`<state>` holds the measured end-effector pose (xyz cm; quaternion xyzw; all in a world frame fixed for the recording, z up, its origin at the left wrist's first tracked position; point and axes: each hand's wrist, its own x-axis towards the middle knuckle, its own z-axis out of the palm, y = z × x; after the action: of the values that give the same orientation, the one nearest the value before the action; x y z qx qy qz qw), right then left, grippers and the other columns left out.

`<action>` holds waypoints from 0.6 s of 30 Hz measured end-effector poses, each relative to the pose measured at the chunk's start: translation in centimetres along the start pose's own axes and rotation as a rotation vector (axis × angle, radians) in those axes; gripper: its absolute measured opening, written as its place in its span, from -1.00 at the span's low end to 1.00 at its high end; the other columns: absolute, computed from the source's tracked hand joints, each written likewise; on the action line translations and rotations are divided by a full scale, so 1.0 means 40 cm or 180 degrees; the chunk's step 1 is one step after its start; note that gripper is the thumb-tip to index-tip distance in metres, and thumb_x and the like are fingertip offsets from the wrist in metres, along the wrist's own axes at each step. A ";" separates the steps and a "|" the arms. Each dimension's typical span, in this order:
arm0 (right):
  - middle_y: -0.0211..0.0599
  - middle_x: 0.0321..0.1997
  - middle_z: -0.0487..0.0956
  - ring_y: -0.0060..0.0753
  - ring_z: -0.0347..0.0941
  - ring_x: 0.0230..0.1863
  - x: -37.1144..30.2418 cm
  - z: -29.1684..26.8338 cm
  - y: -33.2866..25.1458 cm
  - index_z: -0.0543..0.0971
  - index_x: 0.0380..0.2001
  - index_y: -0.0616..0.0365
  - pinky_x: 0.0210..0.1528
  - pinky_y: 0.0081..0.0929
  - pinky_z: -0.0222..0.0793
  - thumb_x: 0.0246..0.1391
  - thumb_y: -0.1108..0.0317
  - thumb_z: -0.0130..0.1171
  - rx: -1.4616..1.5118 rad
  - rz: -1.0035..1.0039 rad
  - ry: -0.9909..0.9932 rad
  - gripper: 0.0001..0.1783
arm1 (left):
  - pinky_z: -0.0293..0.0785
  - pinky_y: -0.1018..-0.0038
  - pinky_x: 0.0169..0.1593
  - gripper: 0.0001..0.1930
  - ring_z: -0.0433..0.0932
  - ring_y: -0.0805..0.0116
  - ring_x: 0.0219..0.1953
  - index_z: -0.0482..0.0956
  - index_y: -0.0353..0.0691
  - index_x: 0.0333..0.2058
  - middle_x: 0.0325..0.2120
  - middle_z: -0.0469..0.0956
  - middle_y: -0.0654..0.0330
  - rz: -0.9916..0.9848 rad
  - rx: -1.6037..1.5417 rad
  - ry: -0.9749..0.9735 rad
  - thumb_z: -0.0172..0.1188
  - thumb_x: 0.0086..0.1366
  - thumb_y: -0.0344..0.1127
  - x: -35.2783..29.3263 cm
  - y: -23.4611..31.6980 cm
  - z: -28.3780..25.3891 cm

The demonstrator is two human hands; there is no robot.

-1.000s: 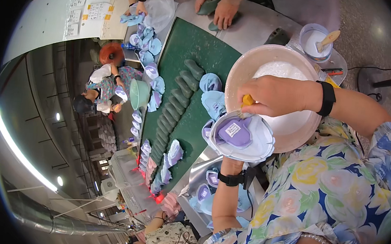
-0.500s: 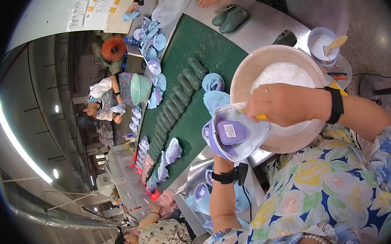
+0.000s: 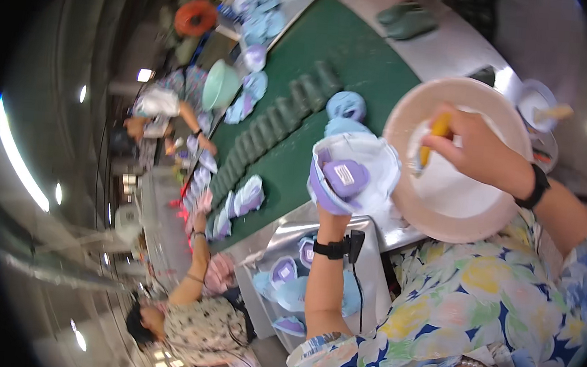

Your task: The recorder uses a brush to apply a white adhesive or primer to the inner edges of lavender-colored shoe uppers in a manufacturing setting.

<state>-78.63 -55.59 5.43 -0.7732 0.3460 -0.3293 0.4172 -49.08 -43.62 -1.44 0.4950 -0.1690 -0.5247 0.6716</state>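
My left hand (image 3: 332, 221) is closed round the underside of a lavender and pale blue shoe upper (image 3: 384, 166), its opening turned up. A purple piece with a white label (image 3: 346, 177) sits inside. In my right hand (image 3: 486, 147), closed on its yellow handle, a brush (image 3: 436, 136) points down over a pink basin (image 3: 403, 102). White liquid (image 3: 461, 197) fills the lower part of the basin. The brush tip is apart from the upper. Just beyond my left hand, more blue uppers (image 3: 346, 106) lie on the green belt (image 3: 378, 66).
Dark green shoe lasts (image 3: 278, 117) form a long row on the belt. A metal tray (image 3: 371, 245) with several uppers stands beside my left forearm. A tub with a brush (image 3: 537, 106) stands right of the basin. Co-workers (image 3: 206, 328) work along the belt's left side.
My right hand has moved the brush from the upper to over the basin. The view has shifted, and a co-worker at lower left now reaches toward the belt.
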 end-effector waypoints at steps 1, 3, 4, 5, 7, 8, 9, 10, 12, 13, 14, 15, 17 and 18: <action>-0.23 -0.51 0.53 -0.35 0.52 -0.47 -0.004 -0.001 -0.005 0.49 -0.27 0.20 -0.39 -0.46 0.39 0.15 0.32 0.28 0.0014 -0.0069 0.0107 -0.79 | 0.54 0.15 0.16 -0.49 0.56 0.20 0.06 0.20 -0.10 0.32 0.16 0.41 0.12 0.0764 0.0330 -0.0089 0.04 0.46 -0.19 0.033 -0.010 -0.070; -0.33 -0.49 0.52 -0.54 0.49 -0.45 -0.016 0.002 -0.010 0.48 -0.27 0.23 -0.34 -0.57 0.40 0.18 0.36 0.25 0.0330 0.0161 0.0193 -0.81 | 0.55 0.17 0.13 -0.55 0.50 0.16 0.10 0.20 -0.16 0.26 0.15 0.39 0.10 0.0604 0.0703 0.0396 0.02 0.45 -0.35 0.086 0.016 -0.215; -0.37 -0.46 0.52 -0.60 0.47 -0.43 -0.019 0.003 -0.007 0.48 -0.27 0.24 -0.31 -0.60 0.40 0.19 0.38 0.24 0.0563 0.0487 0.0211 -0.82 | 0.56 0.19 0.12 -0.57 0.48 0.15 0.12 0.20 -0.17 0.24 0.15 0.37 0.10 0.0265 0.0600 0.0801 0.01 0.44 -0.38 0.100 0.063 -0.214; -0.36 -0.42 0.52 -0.59 0.48 -0.40 -0.027 -0.005 -0.011 0.46 -0.27 0.25 -0.29 -0.62 0.41 0.19 0.39 0.23 0.0610 0.0590 0.0159 -0.82 | 0.58 0.21 0.08 -0.59 0.50 0.15 0.09 0.22 -0.16 0.23 0.12 0.39 0.10 0.0409 0.0513 0.0887 0.00 0.44 -0.40 0.115 0.082 -0.257; -0.34 -0.37 0.52 -0.58 0.49 -0.37 -0.041 -0.004 0.005 0.44 -0.26 0.25 -0.27 -0.63 0.42 0.20 0.40 0.21 0.0685 0.0763 0.0056 -0.83 | 0.61 0.26 0.02 -0.63 0.53 0.17 0.03 0.26 -0.13 0.19 0.06 0.43 0.10 0.0664 0.0356 0.1001 -0.01 0.45 -0.42 0.166 0.096 -0.383; -0.33 -0.35 0.52 -0.58 0.49 -0.36 -0.049 -0.005 0.020 0.44 -0.25 0.25 -0.27 -0.63 0.42 0.21 0.41 0.20 0.0716 0.0836 -0.0002 -0.83 | 0.61 0.26 0.02 -0.61 0.53 0.17 0.01 0.26 -0.13 0.19 0.04 0.44 0.09 0.0810 0.0188 0.1056 0.01 0.43 -0.46 0.196 0.104 -0.454; -0.32 -0.34 0.52 -0.58 0.49 -0.35 -0.049 -0.003 0.027 0.43 -0.24 0.25 -0.27 -0.63 0.42 0.21 0.41 0.19 0.0720 0.0929 -0.0047 -0.83 | 0.61 0.26 0.03 -0.59 0.54 0.17 0.00 0.26 -0.13 0.19 0.02 0.44 0.08 0.0932 0.0002 0.1093 0.02 0.41 -0.50 0.229 0.108 -0.534; -0.32 -0.33 0.52 -0.58 0.49 -0.35 -0.044 0.001 0.032 0.43 -0.24 0.24 -0.27 -0.63 0.42 0.21 0.41 0.18 0.0721 0.0951 -0.0064 -0.83 | 0.61 0.26 0.03 -0.57 0.54 0.18 -0.01 0.25 -0.14 0.20 0.01 0.45 0.07 0.1031 -0.0181 0.1127 0.04 0.39 -0.53 0.255 0.112 -0.597; -0.32 -0.33 0.52 -0.59 0.48 -0.35 -0.053 0.022 0.033 0.42 -0.23 0.24 -0.28 -0.64 0.42 0.22 0.41 0.17 0.0653 0.1100 -0.0074 -0.83 | 0.58 0.22 0.09 -0.43 0.51 0.14 0.02 0.20 -0.14 0.26 0.07 0.40 0.02 0.1316 -0.0203 0.0946 0.07 0.32 -0.62 0.312 0.131 -0.687; -0.32 -0.32 0.52 -0.59 0.48 -0.36 -0.055 0.024 0.029 0.42 -0.22 0.24 -0.28 -0.64 0.42 0.23 0.40 0.17 0.0661 0.1114 -0.0171 -0.83 | 0.53 0.16 0.11 -0.41 0.47 0.11 0.07 0.19 -0.16 0.28 0.09 0.37 0.00 0.1057 -0.0254 0.1917 0.12 0.31 -0.55 0.308 0.136 -0.757; -0.31 -0.32 0.52 -0.59 0.48 -0.36 -0.053 0.026 0.025 0.42 -0.22 0.24 -0.28 -0.64 0.41 0.23 0.40 0.17 0.0628 0.1154 -0.0214 -0.83 | 0.46 0.10 0.15 -0.38 0.43 0.09 0.11 0.18 -0.18 0.31 0.13 0.33 -0.02 0.0541 -0.0040 0.2411 0.17 0.30 -0.46 0.313 0.135 -0.792; -0.31 -0.31 0.52 -0.60 0.48 -0.36 -0.048 0.023 0.027 0.42 -0.22 0.24 -0.28 -0.64 0.41 0.24 0.39 0.16 0.0646 0.1165 -0.0268 -0.82 | 0.39 0.05 0.18 -0.33 0.39 0.06 0.15 0.16 -0.19 0.33 0.17 0.30 -0.05 0.0017 0.0128 0.2864 0.22 0.29 -0.38 0.303 0.148 -0.828; -0.33 -0.33 0.52 -0.60 0.47 -0.37 -0.047 0.007 0.046 0.44 -0.23 0.23 -0.30 -0.63 0.40 0.24 0.36 0.17 0.0342 0.1207 -0.0159 -0.82 | 0.11 -0.04 0.31 -0.23 0.24 0.04 0.30 0.20 -0.23 0.35 0.31 0.18 -0.14 -0.0647 0.1368 0.2297 0.30 0.25 -0.08 0.327 0.114 -0.745; -0.35 -0.34 0.52 -0.61 0.46 -0.38 -0.045 -0.004 0.044 0.45 -0.24 0.22 -0.31 -0.63 0.39 0.25 0.34 0.17 0.0228 0.1181 -0.0156 -0.82 | 0.20 0.18 0.30 -0.22 0.36 -0.04 0.21 0.33 -0.48 0.19 0.16 0.41 -0.11 -0.0165 0.2113 0.1723 0.35 0.19 0.00 0.313 0.070 -0.730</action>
<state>-80.19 -54.92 3.54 -0.6885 0.4604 -0.2399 0.5064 -20.86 -40.40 -15.98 0.8082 -0.1340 -0.3097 0.4826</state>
